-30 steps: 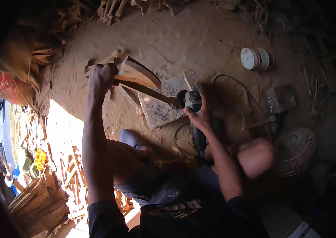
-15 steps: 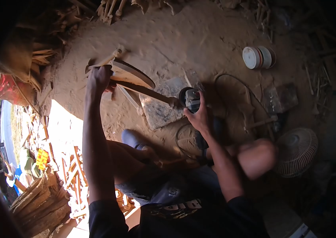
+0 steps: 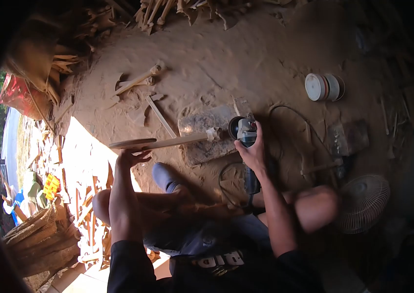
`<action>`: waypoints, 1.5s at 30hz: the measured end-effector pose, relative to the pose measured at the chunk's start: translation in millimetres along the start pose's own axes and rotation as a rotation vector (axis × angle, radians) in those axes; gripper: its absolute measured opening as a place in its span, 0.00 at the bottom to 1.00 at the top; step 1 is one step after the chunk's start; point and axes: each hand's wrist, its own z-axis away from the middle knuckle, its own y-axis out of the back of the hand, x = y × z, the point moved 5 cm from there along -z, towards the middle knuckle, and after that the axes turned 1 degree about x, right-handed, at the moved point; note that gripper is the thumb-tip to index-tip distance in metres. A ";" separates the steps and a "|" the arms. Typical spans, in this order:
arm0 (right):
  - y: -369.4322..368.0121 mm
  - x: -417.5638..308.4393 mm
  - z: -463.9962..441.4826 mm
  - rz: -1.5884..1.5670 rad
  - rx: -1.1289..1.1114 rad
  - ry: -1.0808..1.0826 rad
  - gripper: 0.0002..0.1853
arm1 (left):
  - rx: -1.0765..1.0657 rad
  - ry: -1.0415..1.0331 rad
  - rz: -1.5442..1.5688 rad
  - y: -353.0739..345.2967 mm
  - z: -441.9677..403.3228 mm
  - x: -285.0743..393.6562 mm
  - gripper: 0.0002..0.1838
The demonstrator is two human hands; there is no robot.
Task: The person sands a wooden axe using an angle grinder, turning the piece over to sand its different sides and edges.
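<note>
My left hand (image 3: 132, 157) supports a long wooden piece (image 3: 177, 141) from below, at its broad, flat end, which I see nearly edge-on. The other end has a carved knob and lies over a worn, dusty slab (image 3: 202, 157) on the ground. My right hand (image 3: 254, 152) is closed around an angle grinder (image 3: 247, 128), whose round head faces the knob. Whether the disc touches the wood I cannot tell. The grinder's body and cord run down between my legs.
Other carved wooden pieces (image 3: 138, 82) and a thin wooden strip (image 3: 162, 116) lie on the dusty ground. A white bucket (image 3: 316, 87) lies on its side at the right, with a round fan cage (image 3: 365, 204) below. Wood is piled at the back and left.
The wooden piece has been turned so its flat end is now edge-on, and my left hand has moved down, under it. The grinder stays close to the knob.
</note>
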 end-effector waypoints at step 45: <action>-57.0 -71.1 30.9 0.073 -0.386 -0.121 0.53 | 0.442 -1.150 0.432 -145.6 17.3 -123.0 0.34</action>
